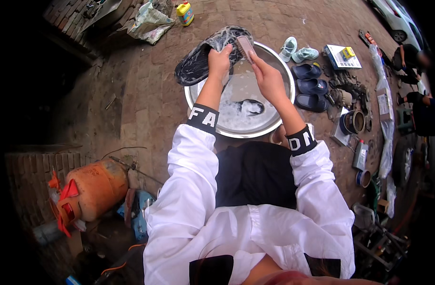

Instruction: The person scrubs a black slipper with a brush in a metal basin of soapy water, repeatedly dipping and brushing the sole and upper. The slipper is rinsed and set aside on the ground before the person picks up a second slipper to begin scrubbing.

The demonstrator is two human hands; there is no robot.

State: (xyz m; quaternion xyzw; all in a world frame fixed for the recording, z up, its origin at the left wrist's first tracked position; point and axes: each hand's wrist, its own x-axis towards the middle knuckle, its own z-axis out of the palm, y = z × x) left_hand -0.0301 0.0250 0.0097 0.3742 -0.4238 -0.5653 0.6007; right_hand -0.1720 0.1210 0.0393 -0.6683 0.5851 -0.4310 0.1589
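My left hand (219,63) grips a dark slipper (194,67) covered in soap suds, held over the far left rim of a round metal basin (287,69). A pinkish scrubbing brush (245,48) is in my right hand (269,78), its bristles against or close to the sudsy slipper. In the basin's cloudy, foamy water lies another dark item (258,107), mostly under water, so its full shape is hidden.
Right of the basin stand pale sneakers (304,54), several dark blue slippers (311,86), a box (340,57), tins (353,122) and metal parts. A yellow jug (185,14) and a sack (151,23) lie beyond; an orange gas cylinder (98,187) lies left. People sit far right near a car (399,19).
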